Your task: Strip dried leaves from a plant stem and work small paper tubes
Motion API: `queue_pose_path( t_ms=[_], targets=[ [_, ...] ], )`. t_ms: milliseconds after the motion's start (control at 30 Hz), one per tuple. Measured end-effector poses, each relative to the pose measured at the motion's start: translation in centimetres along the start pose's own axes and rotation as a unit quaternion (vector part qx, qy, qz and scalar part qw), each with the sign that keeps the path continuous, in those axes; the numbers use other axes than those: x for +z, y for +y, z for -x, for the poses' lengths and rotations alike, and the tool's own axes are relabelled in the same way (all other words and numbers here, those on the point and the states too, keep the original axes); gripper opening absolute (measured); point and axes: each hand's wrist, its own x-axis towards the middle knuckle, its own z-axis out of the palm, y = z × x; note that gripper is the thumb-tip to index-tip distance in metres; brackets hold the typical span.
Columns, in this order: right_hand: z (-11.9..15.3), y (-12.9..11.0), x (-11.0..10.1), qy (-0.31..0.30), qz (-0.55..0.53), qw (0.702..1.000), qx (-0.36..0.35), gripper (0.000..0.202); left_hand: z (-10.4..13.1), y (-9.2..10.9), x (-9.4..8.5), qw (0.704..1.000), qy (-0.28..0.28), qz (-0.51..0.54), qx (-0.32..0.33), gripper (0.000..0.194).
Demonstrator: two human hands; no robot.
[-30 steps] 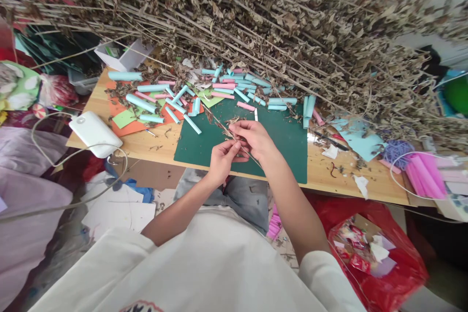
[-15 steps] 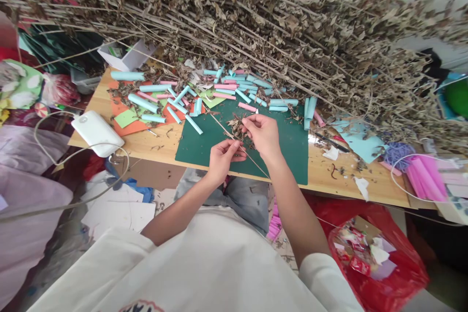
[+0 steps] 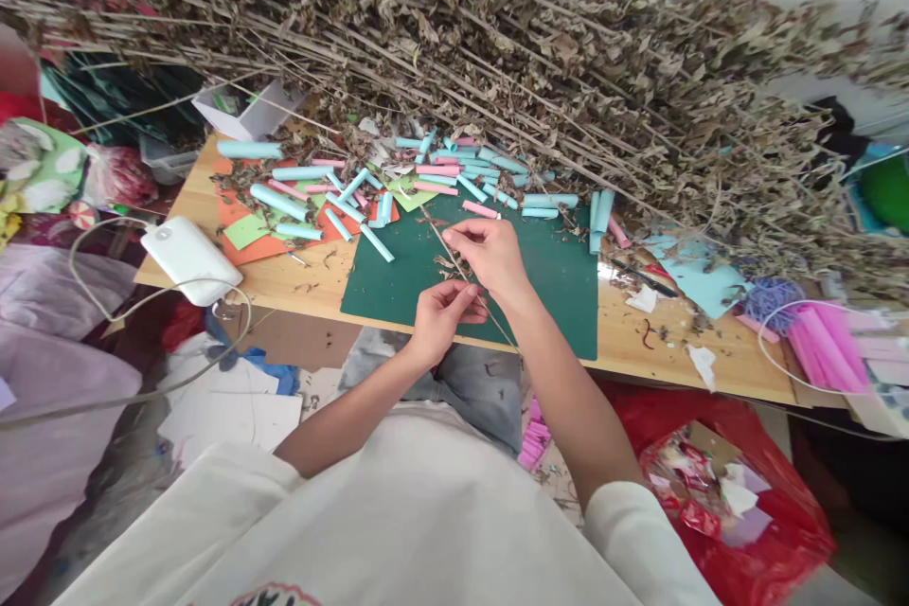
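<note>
Presumably for steadiness, our left hand point(image 3: 438, 322) pinches the dry stem point(image 3: 436, 231) above the green mat point(image 3: 558, 289), though we cannot tell whether our right hand's point(image 3: 495, 258) grip holds it.

The long brown dried-plant stems point(image 3: 398, 57) look matt and rough, their leaves papery and crumpled. The dark green flat mat point(image 3: 561, 294) is smooth and matt on a pale wooden table point(image 3: 319, 289). The light blue rolled tubes point(image 3: 277, 202) look like matt paper; the white rounded power bank point(image 3: 190, 260) is smooth plastic; the red bag point(image 3: 788, 492) is glossy, wrinkled plastic.
</note>
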Motion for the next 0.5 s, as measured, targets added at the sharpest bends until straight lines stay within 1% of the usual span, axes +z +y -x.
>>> queue_pose_path(
  t_ms=[100,167,233,300,400,500],
  targets=[
    [-0.5,0.4,-0.2,0.055,0.015,0.998,-0.013,0.025,0.4,0.0,0.2,1.000,-0.009,0.006,-0.010,0.037],
    [-0.8,0.6,-0.7,0.072,0.046,0.996,-0.022,0.026,0.8,-0.2,0.4,0.999,-0.022,0.009,-0.022,0.037],
    [-1.1,0.7,-1.3,0.065,0.099,0.993,-0.015,0.026,1.1,-0.4,0.5,0.999,-0.028,0.012,-0.032,0.036],
    [-1.1,0.9,-2.1,0.041,0.156,0.987,0.003,0.026,1.4,-0.7,0.4,0.999,-0.025,0.016,-0.037,0.035],
    [0.2,1.0,-3.4,0.018,0.195,0.980,0.032,0.034,1.8,-1.1,0.1,0.998,-0.026,0.017,-0.048,0.035],
    [3.4,0.4,-5.1,0.012,0.177,0.983,0.046,0.038,2.0,-1.1,0.0,0.998,-0.034,0.010,-0.050,0.036]
  ],
)
